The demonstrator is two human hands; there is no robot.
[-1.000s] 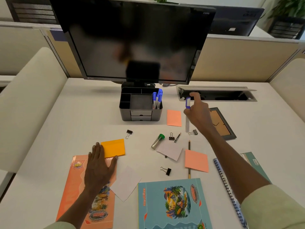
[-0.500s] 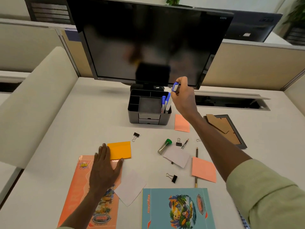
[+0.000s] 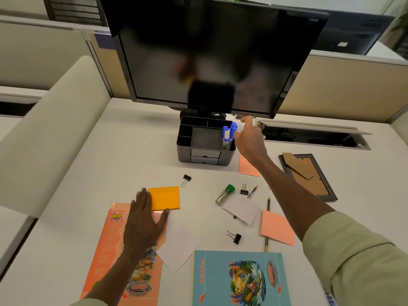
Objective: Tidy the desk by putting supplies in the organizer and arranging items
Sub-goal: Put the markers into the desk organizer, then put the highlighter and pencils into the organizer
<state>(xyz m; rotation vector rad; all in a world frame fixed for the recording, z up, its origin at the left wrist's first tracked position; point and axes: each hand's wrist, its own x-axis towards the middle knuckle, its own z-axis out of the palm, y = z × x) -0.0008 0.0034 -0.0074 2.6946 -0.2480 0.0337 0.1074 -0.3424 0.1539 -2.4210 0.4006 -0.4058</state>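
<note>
A person's right hand [image 3: 249, 140] reaches beside the right end of a black plastic desk organizer [image 3: 205, 141] that stands on the white worktop [image 3: 136, 151] under a dark flat monitor [image 3: 212, 51]; its fingers look loosely spread and its grip holds nothing that can be seen, just next to the blue-capped markers [image 3: 228, 134] standing upright in the organizer's right compartment. The left hand [image 3: 145, 221] lies flat, fingers straight, on an orange illustrated booklet [image 3: 110, 250], its fingertips touching an orange pad of sticky notes [image 3: 165, 197]. Scattered between the arms are three black binder clips [image 3: 244, 189], a silver tube with a green cap [image 3: 225, 194], a short pencil [image 3: 252, 192], white paper slips [image 3: 241, 208] and salmon paper squares [image 3: 277, 227], one lying over a long pencil [image 3: 268, 217]. A blue illustrated booklet [image 3: 238, 279] sits at the near edge, and a dark picture frame [image 3: 309, 175] lies face down to the right.
</note>
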